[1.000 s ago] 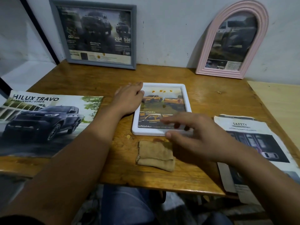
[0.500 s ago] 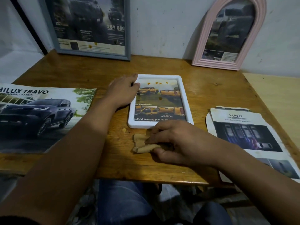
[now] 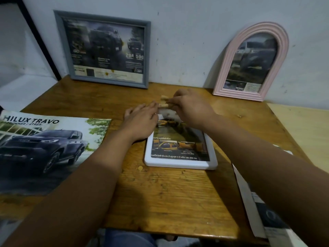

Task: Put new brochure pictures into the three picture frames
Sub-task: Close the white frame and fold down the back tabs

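A white frame (image 3: 179,164) lies flat mid-table with a yellow-truck picture in it. My right hand (image 3: 190,107) holds a tan folded cloth (image 3: 164,101) at the frame's far end, fingers curled round it. My left hand (image 3: 142,118) rests flat on the frame's upper left corner, fingers straight. A grey frame (image 3: 106,49) and a pink arched frame (image 3: 249,61) lean upright against the wall at the back, each with a truck picture inside.
A large Hilux Travo brochure (image 3: 44,145) lies at the table's left, overhanging the edge. More brochure pages (image 3: 258,207) lie at the right front edge. A lighter board (image 3: 302,132) adjoins the wooden table (image 3: 169,196) on the right. A small crumb (image 3: 140,168) sits near the white frame.
My right hand picked up the tan cloth from in front of the white frame and carried it to the frame's far end. The left hand stayed on the frame's left corner.
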